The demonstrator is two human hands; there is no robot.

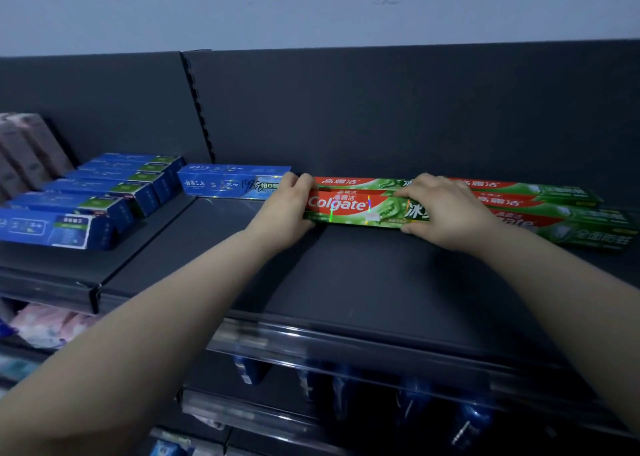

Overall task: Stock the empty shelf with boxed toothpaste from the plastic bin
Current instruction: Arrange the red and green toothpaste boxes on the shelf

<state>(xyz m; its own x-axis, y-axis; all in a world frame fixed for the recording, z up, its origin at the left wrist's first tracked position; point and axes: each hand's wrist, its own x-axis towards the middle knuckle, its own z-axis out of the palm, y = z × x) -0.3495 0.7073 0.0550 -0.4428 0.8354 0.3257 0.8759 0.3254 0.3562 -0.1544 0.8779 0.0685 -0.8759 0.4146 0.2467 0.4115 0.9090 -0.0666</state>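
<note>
A red and green Colgate toothpaste box (353,210) lies lengthwise on the dark shelf (346,282), in front of another like it (360,183). My left hand (287,206) grips its left end, fingers curled over the top. My right hand (446,210) holds its right part, thumb under the front edge and fingers over the top. Several more red and green boxes (561,213) lie to the right. A blue toothpaste box (232,184) lies to the left of my left hand. The plastic bin is out of view.
Several blue toothpaste boxes (86,196) stand in a row on the neighbouring shelf section at the left, with pink packs (27,151) behind them. Blue bottles (408,400) hang or stand on the shelf below. The shelf's back panel (381,109) rises behind the boxes.
</note>
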